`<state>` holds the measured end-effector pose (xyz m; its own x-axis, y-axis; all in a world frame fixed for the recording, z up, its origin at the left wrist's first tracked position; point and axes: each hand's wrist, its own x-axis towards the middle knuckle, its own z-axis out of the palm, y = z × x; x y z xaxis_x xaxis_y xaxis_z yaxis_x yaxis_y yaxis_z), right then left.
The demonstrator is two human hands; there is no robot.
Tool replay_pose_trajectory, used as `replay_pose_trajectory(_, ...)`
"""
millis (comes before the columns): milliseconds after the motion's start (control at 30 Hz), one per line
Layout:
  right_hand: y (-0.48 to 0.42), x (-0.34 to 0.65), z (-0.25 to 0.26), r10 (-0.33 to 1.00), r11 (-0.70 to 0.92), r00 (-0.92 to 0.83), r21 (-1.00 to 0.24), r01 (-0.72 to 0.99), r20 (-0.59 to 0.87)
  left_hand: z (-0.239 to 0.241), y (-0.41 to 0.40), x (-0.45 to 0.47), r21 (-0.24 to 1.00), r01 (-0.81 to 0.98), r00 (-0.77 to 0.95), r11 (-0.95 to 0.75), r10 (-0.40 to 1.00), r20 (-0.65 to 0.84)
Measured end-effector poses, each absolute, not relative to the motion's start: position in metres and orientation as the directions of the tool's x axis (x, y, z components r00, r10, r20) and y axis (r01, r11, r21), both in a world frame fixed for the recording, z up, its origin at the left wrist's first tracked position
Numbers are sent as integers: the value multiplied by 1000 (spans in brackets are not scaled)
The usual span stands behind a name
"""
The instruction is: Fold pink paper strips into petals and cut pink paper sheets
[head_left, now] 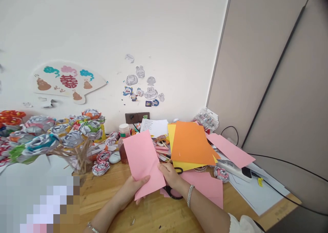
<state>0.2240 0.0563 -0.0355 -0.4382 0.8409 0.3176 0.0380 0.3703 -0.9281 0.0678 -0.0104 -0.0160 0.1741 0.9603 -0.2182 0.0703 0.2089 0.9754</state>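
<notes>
A sheet of pink paper [142, 154] is held up, slightly tilted, over the front of the wooden table [148, 216]. My left hand [135, 188] grips its lower left part, thumb on the front and fingers behind. At the right edge, my right hand [167, 175] pinches the same sheet. Just behind and below my right hand lie black-handled scissors [175, 194], partly hidden by the wrist. More pink paper [207, 186] lies flat under my right forearm. Beyond it, orange paper [191, 144] rests over yellow paper [179, 164].
Folded paper flowers [71, 137] on sticks crowd the left. A bottle [124, 133] stands behind the held sheet. On the right are a white power strip [235, 170], white sheets [258, 195] and black cables [282, 192]. A wall [166, 27] rises behind the table.
</notes>
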Motion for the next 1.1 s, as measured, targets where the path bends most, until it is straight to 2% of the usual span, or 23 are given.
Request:
replay_pose_trajectory(133, 56, 224, -32, 867, 408, -339, -911, 63, 365, -18, -12, 68, 966, 142, 316, 215, 915, -250)
replay_pose_trajectory(267, 56, 226, -29, 860, 424, -336, -905, 49, 384, -22, -13, 66, 974, 137, 331, 178, 919, -214)
replay_pose_trajectory(533, 62, 232, -27, 885, 406, -263, -913, 35, 384, -17, -16, 61, 956, 178, 506, 233, 811, -292)
replay_pose_trajectory(700, 65, 236, -20, 942, 331, -68, -944, 12, 329, -6, -22, 60, 940, 229, 585, 254, 735, -342)
replay_pose_trajectory(967, 76, 247, -12, 953, 300, 50, -953, -50, 297, 1, -26, 62, 948, 218, 558, 233, 767, -317)
replay_pose_trajectory(1033, 77, 249, -13, 947, 321, 32, -945, -62, 319, 1, -26, 62, 937, 237, 550, 257, 760, -347)
replay_pose_trajectory(1100, 75, 247, -16, 951, 297, -64, -951, -82, 302, -2, -24, 62, 940, 227, 519, 256, 784, -340)
